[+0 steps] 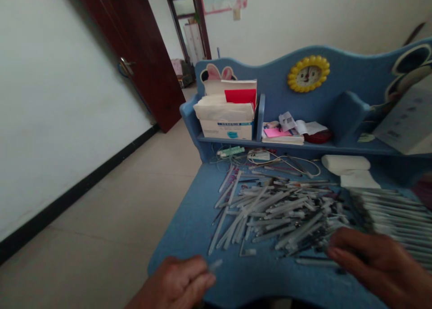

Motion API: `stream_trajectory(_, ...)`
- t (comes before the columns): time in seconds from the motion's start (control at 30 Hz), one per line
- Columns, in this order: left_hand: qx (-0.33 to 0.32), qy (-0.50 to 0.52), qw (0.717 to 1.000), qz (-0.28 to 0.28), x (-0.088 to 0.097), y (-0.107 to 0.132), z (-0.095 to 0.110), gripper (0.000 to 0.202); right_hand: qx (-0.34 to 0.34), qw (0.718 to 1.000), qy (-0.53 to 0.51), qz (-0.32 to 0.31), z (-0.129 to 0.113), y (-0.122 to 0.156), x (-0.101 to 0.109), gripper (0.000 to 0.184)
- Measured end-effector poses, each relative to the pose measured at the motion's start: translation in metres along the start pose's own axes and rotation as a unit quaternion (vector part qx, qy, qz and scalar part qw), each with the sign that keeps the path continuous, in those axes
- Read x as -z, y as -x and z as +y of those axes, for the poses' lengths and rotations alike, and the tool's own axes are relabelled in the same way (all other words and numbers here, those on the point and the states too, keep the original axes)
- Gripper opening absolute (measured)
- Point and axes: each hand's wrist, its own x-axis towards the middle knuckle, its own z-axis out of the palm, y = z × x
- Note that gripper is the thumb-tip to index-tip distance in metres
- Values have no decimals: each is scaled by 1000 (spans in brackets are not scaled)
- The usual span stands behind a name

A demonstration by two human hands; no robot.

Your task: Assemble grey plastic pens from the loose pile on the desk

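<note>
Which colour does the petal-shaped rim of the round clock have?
The petal-shaped rim is bright yellow; it shows best in the head view, the only one.

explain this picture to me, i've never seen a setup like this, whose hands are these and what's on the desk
There is no machine here. One camera, worn on a person's head, looks forward and down, so the bare hands are the wearer's own. The left hand pinches a small translucent piece. The right hand is blurred, so I cannot tell what it holds. On the blue desk lies a loose pile of pen-like sticks, with a neater row of sticks to the right and a white paper roll behind.
</note>
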Motion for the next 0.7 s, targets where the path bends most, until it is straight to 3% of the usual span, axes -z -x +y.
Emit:
stream_trajectory(0.1, 5, 55, 998, 34, 0, -41, 0, 33, -11, 999, 42, 26, 7, -41, -7, 24)
stream_trajectory(0.23, -27, -87, 980, 180, -11, -129, -3, 27, -6, 983, 158, 94, 11, -115, -16, 17)
stream_trajectory(0.27, -15, -138, 972, 190, -14, -149, -4, 27, -8, 978, 191, 85, 13, -132, -17, 16)
stream_trajectory(0.37, 7, -168, 967, 193, -20, -192, -5, 25, -25, 971, 231, 64, 22, -167, -21, 13)
stream_trajectory(0.5, 31, -169, 965, 197, -24, -220, -4, 19, -43, 971, 227, 57, 37, -187, -26, 19)
stream_trajectory(0.7, 53, -142, 958, 244, -8, -223, -22, 13, -74, 973, 199, 94, 57, -184, -19, 23)
